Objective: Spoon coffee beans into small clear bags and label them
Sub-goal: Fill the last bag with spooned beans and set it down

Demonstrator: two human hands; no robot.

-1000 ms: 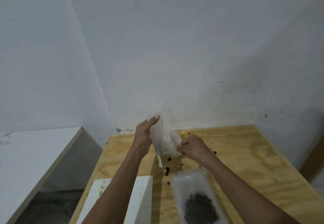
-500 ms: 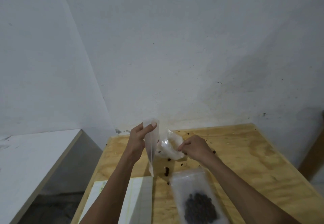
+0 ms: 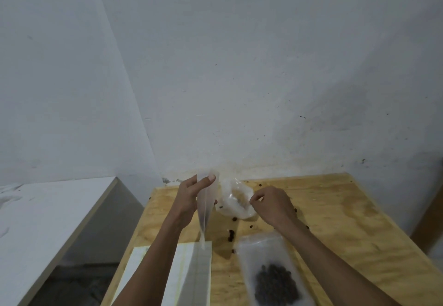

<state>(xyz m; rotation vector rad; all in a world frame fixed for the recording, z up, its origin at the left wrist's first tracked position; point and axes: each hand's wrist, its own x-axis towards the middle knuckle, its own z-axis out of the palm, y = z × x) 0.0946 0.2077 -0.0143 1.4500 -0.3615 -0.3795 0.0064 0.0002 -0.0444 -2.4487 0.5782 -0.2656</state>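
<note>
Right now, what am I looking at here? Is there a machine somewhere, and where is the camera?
No machine: these are a person's two bare hands, filmed by one wide camera worn on the head, looking forward and down. The left hand pinches an empty small clear bag, held up over a wooden table. The right hand has curled fingers at a crumpled clear plastic bag lying near the wall; whether it grips it is unclear. Nearer the camera lies a filled bag of coffee beans, beside white sheets, perhaps labels. Loose beans are scattered about.
</note>
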